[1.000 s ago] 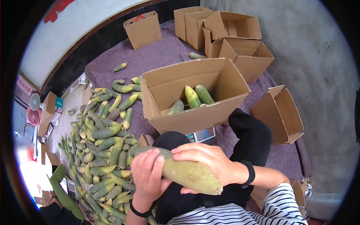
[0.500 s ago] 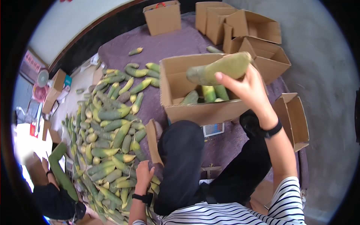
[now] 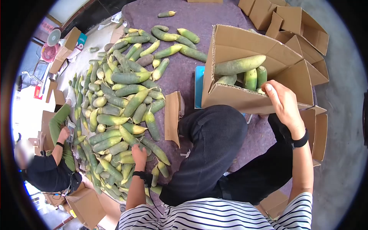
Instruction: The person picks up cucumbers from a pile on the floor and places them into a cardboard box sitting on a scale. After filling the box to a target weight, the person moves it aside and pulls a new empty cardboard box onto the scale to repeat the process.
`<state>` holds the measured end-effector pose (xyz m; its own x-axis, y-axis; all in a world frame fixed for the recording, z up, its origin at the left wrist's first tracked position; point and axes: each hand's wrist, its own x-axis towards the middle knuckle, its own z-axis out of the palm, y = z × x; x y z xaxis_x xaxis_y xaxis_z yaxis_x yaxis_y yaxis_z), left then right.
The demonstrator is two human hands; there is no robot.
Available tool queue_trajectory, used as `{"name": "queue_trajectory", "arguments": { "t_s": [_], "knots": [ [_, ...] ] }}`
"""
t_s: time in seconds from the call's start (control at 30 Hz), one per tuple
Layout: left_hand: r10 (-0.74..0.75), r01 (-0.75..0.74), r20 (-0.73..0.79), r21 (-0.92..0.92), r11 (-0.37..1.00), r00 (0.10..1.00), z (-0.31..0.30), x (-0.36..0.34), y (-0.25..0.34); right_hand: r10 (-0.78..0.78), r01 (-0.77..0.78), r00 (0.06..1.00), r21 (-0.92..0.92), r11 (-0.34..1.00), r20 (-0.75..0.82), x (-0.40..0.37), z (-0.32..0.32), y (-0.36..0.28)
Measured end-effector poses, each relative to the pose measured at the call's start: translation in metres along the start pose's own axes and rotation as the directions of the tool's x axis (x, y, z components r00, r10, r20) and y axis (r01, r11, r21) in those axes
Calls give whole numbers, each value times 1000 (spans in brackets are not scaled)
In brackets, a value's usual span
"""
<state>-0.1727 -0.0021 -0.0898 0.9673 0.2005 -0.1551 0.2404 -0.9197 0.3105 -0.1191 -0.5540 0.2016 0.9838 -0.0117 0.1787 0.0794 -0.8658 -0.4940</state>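
Observation:
A large heap of green and yellow radishes (image 3: pixel 115 111) covers the cloth on the left. My left hand (image 3: pixel 139 154) reaches onto the heap's near side and touches a radish; its fingertips are hard to make out among the radishes. In front of my knees stands an open cardboard box (image 3: pixel 245 97) with several radishes inside. One long radish (image 3: pixel 239 65) lies across the top of the others. My right hand (image 3: pixel 282 100) is over the box's near edge, its fingers apart and holding nothing.
Open cardboard boxes (image 3: pixel 310 30) stand at the upper right, another (image 3: pixel 320 134) at my right. A blue object (image 3: pixel 199 86) is beside the box. A cardboard flap (image 3: pixel 173 119) lies by my knee. A co-worker (image 3: pixel 48 165) sits at far left.
The long radish has left my right hand and now lies in the box. That hand has drawn back to the near edge. My left hand has reached farther onto the heap. The view has shifted left.

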Motion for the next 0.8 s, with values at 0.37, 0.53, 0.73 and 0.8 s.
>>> {"name": "queue_trajectory", "arguments": {
  "t_s": [0.37,0.53,0.73,0.8],
  "knots": [
    [-115,161,135,-403,901,984,87,77,36,-42,41,999,-41,998,-23,3,5,-7],
    [-342,346,58,-173,922,938,107,93,32,-87,86,996,-82,993,-13,4,3,-10],
    [-168,223,161,-439,870,973,126,92,-1,-162,155,986,-131,979,-48,6,3,-3],
    [-202,352,312,-564,747,928,109,87,13,-162,152,985,-136,979,-66,4,4,-1]
  ]
}}
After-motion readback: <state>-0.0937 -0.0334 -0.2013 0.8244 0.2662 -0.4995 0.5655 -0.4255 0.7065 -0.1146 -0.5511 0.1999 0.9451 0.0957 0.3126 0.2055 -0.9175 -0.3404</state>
